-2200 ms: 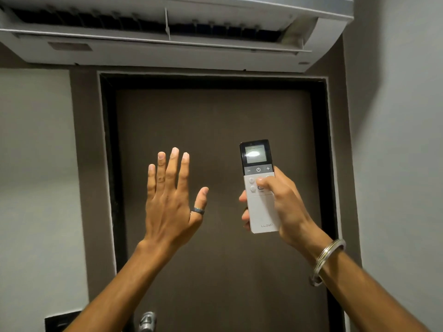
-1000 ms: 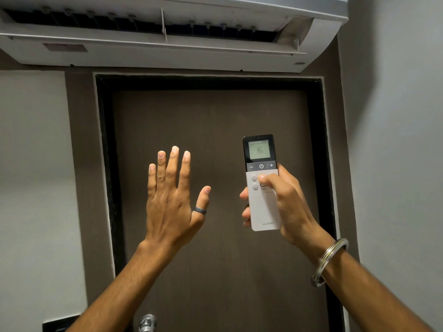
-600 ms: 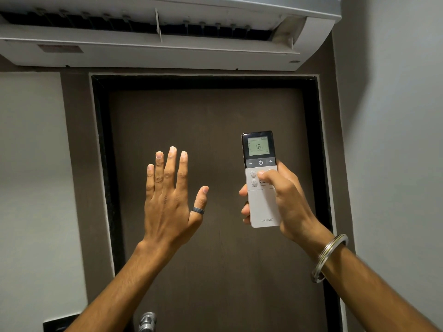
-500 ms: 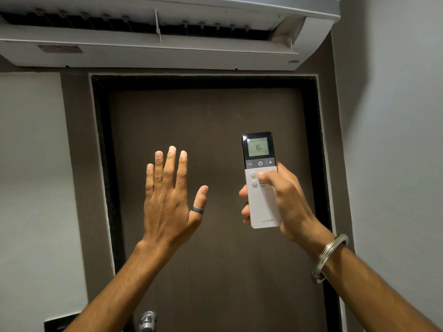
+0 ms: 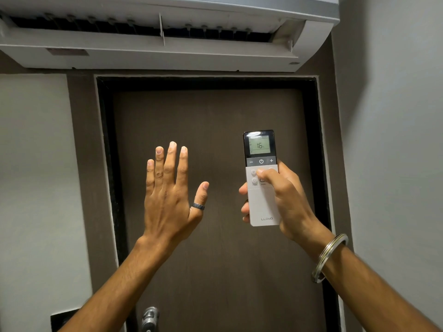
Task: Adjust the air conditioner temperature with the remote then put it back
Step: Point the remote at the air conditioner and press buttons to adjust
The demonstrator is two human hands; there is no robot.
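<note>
Fingers (image 5: 243,207) wrapped round Lloyd remote (image 5: 261,178), raised below air conditioner (image 5: 167,53), reading 16; left hand (image 5: 171,195) spread, empty. Risk: thumb (image 5: 265,173) pressing wrong button beside plus/minus.

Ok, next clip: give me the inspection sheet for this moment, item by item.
Surface: nothing seen; no table or shelf in view.
Job's things: remote upright, screen reads 16; air conditioner mounted above the door, louvre open.
Clutter: nothing seen.
Grippers: right hand holds the remote, thumb on the buttons below the power row; left hand open, raised, empty, ring on thumb.
Cables: nothing seen.
Surroundings: door handle at bottom edge; dark wall plate lower left; bangle on right wrist.
</note>
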